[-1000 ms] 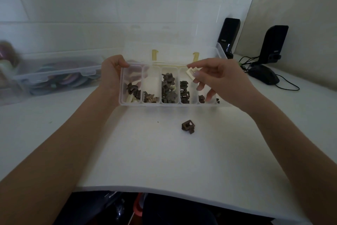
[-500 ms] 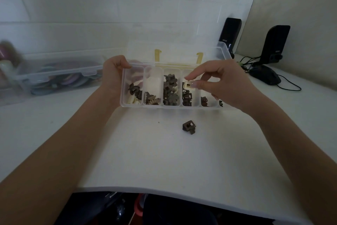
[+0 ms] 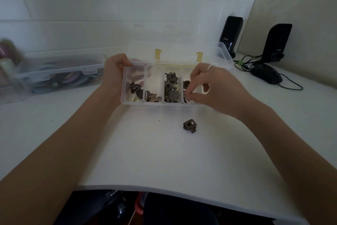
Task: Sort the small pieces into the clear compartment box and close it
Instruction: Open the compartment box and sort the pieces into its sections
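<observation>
Nearly sorted: clear compartment box (image 3: pixel 125 86) on the tabletop (image 3: pixel 164 157), lid open, gripped at its left end by left hand (image 3: pixel 116 71); right hand (image 3: pixel 213 88) fingertips pinching inside a right compartment; one dark piece (image 3: pixel 190 126) still loose nearby.

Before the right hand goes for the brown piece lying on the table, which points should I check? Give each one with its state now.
1. Lid open: ok.
2. Left hand grips the compartment box at its left end: ok.
3. Right hand has let go of its pale piece: cannot tell, its fingertips are down in the fourth compartment.
4. Brown piece lies free on the table: ok.
5. All pieces sorted: not ok.
</observation>
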The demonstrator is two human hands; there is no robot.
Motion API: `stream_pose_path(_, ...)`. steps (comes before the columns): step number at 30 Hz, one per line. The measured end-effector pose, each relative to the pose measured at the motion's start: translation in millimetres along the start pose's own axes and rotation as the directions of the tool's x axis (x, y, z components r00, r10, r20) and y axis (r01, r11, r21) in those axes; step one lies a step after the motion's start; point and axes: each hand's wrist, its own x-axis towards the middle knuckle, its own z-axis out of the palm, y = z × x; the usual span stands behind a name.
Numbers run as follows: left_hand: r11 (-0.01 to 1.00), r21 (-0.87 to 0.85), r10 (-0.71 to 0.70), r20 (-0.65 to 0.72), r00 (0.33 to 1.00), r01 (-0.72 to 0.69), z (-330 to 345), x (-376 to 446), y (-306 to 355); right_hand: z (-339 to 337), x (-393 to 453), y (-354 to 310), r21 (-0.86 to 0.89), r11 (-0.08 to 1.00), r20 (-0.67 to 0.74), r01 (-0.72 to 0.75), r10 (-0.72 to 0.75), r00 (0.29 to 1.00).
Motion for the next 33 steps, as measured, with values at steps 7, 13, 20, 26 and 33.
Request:
stream_pose_path(7,1.0,-0.002,-0.004,-0.002,1.0,0.004,-1.4,3.1,-1.6,-2.6,-1.1,-2.2,-0.087,0.996,0.063,0.003,0.003,0.998)
stream_pose_path(13,1.0,0.019,-0.005,-0.037,0.999,0.005,-5.3,6.0,-1.7,-26.8,-8.8,-22.1,0.156,0.986,0.142,0.062,-0.084,0.986)
stream_pose_path(20,0.998,0.044,-0.033,-0.017,0.999,0.034,-8.2,8.7,-2.5,-20.9,-10.4,-29.4,-0.26,0.963,0.372,0.071,0.032,0.928)
stream_pose_path(26,0.998,0.047,-0.043,0.021,0.999,0.042,-9.4,9.7,-3.3,-12.5,-10.2,-29.5,-0.207,0.976,0.47,0.069,0.037,0.882)
stream_pose_path(33,0.998,0.053,-0.021,0.018,1.0,0.02,-11.8,11.3,-3.1,-22.4,-6.7,-17.4,0.245,0.965,0.098,0.094,-0.121,0.988)
